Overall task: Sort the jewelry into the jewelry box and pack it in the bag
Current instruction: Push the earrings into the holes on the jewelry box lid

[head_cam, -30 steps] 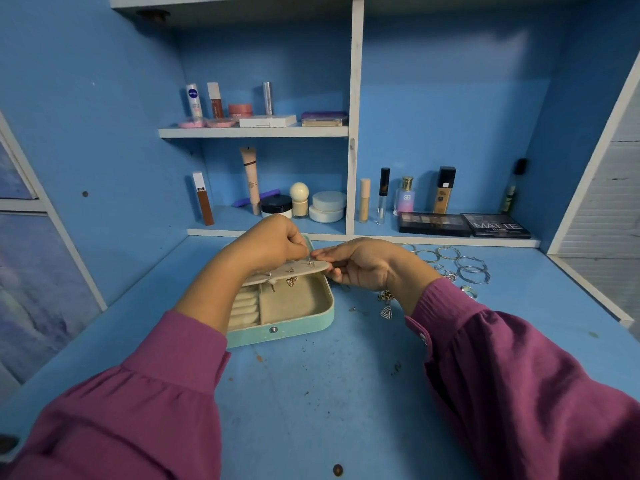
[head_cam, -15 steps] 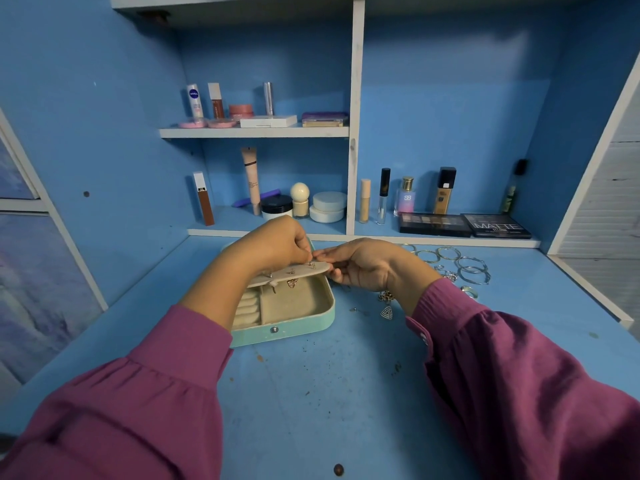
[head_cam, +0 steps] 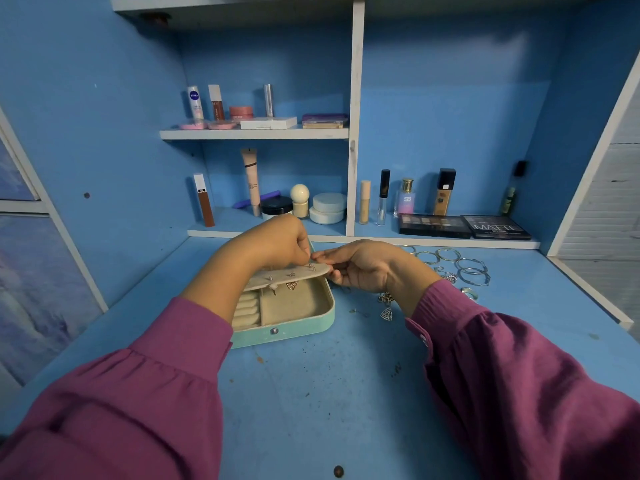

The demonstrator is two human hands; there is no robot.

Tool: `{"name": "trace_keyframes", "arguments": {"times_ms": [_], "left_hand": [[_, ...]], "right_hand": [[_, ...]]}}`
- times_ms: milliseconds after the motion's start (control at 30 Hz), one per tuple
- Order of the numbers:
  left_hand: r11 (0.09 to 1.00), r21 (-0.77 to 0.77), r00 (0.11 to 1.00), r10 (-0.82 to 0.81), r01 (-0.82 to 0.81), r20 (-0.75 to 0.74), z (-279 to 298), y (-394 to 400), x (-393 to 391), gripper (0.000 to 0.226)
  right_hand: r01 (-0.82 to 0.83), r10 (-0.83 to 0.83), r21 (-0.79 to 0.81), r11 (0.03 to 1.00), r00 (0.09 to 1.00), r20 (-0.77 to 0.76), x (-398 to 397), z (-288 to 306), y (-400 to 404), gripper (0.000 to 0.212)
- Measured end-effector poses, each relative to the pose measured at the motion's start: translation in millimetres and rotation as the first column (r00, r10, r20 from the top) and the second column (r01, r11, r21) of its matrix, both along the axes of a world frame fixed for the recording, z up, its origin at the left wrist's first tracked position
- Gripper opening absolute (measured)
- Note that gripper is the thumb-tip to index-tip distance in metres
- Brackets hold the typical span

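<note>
While the jewelry box (head_cam: 287, 313) sits open under my hands on the bench (head_cam: 311, 393), I judge I'm fixing an earring to its cream panel (head_cam: 287, 277). My right hand (head_cam: 360, 266) pinches the panel's end; my left hand (head_cam: 277, 242) pinches something small above it. Loose earrings (head_cam: 386, 306) just right of that hand come next.

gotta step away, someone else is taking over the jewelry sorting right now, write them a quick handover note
Left hand: fingers pinched over the beige earring flap, seemingly fixing a stud.
Right hand: pinches the flap's right end, holding it raised.
Jewelry box: open on the blue desk; a few earrings already sit on the flap, and the main tray looks bare.
Still loose on the desk: triangle earring and small pieces by the right wrist, silver bangles and rings further right.
Left: finish this earring, sort the rest, close the box, pack it. No bag is in view.
</note>
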State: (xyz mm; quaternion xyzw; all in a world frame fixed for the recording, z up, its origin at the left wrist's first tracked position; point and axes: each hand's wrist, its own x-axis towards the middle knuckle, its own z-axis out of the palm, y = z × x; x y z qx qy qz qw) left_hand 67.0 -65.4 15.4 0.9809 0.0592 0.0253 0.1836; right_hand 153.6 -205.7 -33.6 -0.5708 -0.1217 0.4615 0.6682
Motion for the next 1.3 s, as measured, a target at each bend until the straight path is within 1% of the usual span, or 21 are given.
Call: {"name": "trace_keyframes", "arguments": {"times_ms": [300, 467, 567, 700, 767, 867, 933, 1000, 1133, 1233, 1300], "left_hand": [[0.999, 0.014, 0.999, -0.029, 0.030, -0.036, 1, 0, 2, 0.016], [0.999, 0.038, 0.999, -0.025, 0.026, -0.034, -1, -1, 4, 0.012], [0.999, 0.003, 0.999, -0.031, 0.032, -0.025, -1, 1, 2, 0.011], [0.994, -0.101, 0.999, -0.044, 0.043, -0.006, 4, 14, -7, 0.009], [0.975, -0.221, 1.000, -0.021, 0.025, 0.024, 9, 27, -17, 0.012], [0.890, -0.454, 0.988, 0.104, -0.040, 0.117, 9, 54, -34, 0.014], [0.843, -0.531, 0.965, 0.204, -0.087, 0.165, 2, 73, -43, 0.013], [0.808, -0.581, 0.948, 0.255, -0.101, 0.190, -8, 90, -52, 0.017], [0.736, -0.669, 0.956, 0.260, -0.105, 0.136, -36, 115, -67, 0.043], [0.683, -0.720, 0.967, 0.245, -0.123, 0.067, -48, 122, -71, 0.047], [0.652, -0.749, 0.970, 0.238, -0.117, 0.055, -51, 124, -69, 0.045]], "right_hand": [[0.016, -0.015, 0.025, 1.000, 1.000, -0.006, -1, -2, 1, 0.018], [0.018, -0.018, 0.016, 1.000, 1.000, 0.021, -3, -2, 0, 0.018], [0.005, -0.006, 0.002, 1.000, 0.999, 0.050, -4, 0, 0, 0.017], [-0.017, 0.018, -0.018, 1.000, 0.995, 0.096, -5, 3, 0, 0.017], [-0.024, 0.026, -0.019, 1.000, 0.993, 0.118, -6, 5, -1, 0.019], [-0.020, 0.022, -0.011, 1.000, 0.986, 0.165, -8, 7, -3, 0.030], [-0.025, 0.025, 0.000, 1.000, 0.972, 0.234, -9, 6, -4, 0.031], [-0.031, 0.028, 0.005, 0.999, 0.954, 0.299, -10, 6, -3, 0.027], [0.000, -0.007, 0.017, 1.000, 0.915, 0.403, -11, 2, 0, 0.020], [0.045, -0.055, 0.032, 0.998, 0.881, 0.469, -13, -1, 4, 0.016], [0.079, -0.085, 0.033, 0.996, 0.844, 0.529, -14, -3, 6, 0.012]]}}
